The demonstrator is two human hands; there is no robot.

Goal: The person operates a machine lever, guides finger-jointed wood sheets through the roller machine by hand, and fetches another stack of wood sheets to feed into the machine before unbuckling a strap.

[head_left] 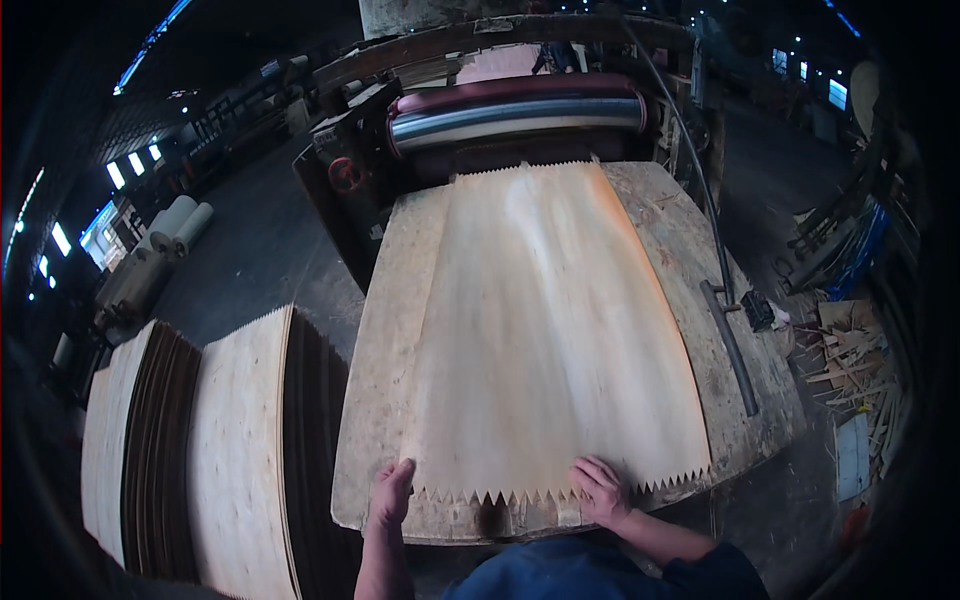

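Observation:
A broad, thin sheet of wood veneer (545, 340) lies on the worn wooden table (383, 360) in front of me, its near and far edges cut in sawteeth. At its near left corner, my left hand (391, 492) is closed, thumb uppermost, at the sheet's edge. My right hand (601, 492) is bent over the toothed near edge, right of its middle, fingers together on the sheet. The undersides of both grips are hidden. Beyond the table, the sheet's far edge lies just short of the machine's rollers (520, 122).
Two stacks of veneer, a nearer stack (235, 440) and an outer stack (120, 430), stand left of the table. A T-shaped metal bar (735, 350) rests on the table's right side. Wood scraps (850, 360) litter the floor at right. A red handwheel (344, 175) sits on the machine's left side.

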